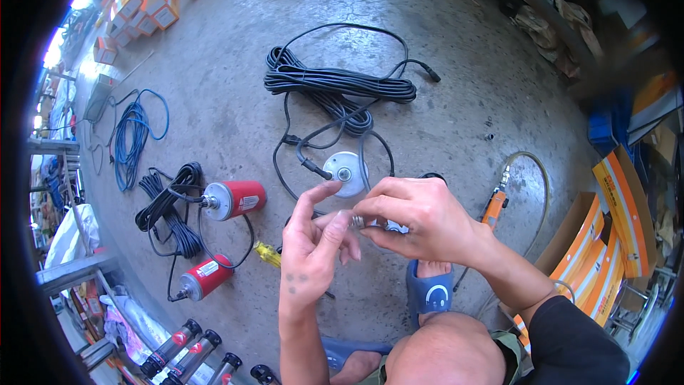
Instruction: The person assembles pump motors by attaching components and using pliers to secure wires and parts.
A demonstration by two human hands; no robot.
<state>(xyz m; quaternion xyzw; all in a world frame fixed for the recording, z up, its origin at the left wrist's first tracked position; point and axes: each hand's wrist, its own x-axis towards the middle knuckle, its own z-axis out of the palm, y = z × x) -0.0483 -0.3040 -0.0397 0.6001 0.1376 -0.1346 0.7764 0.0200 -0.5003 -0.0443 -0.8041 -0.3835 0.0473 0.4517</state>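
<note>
Grey concrete floor (214, 107) of a cluttered workshop, seen from above by a person squatting over it. Both hands meet in front of the knees. The right hand (420, 217) has its grip closed, thumb and fingers pinched together on a small silvery metal part (355, 221); what kind of part it is cannot be told, since the fingers hide most of it. The left hand (317, 239) has its grip partly apart: thumb and middle fingers close on the same small part from the left, while the index finger points up and away.

Just beyond the hands, on the floor, lies a round silver pump end cap (345, 171) with a hole at its centre. A black cable (335, 85) runs from it to a large bundled coil farther off. A blue sandal (429, 291) sits below the right hand.

To the left lie two red cylindrical pump motors (235, 198), each with its own black lead, a yellow-handled screwdriver (268, 254) and a blue coiled wire (135, 132). An orange air tool (493, 208) on a hose lies to the right, and orange and white cartons (613, 235) stand beyond it.

Judged risks: the small part is held only at the fingertips above bare concrete, so a slip could drop it and send it rolling among the cables. Loose leads near the feet could also snag.
</note>
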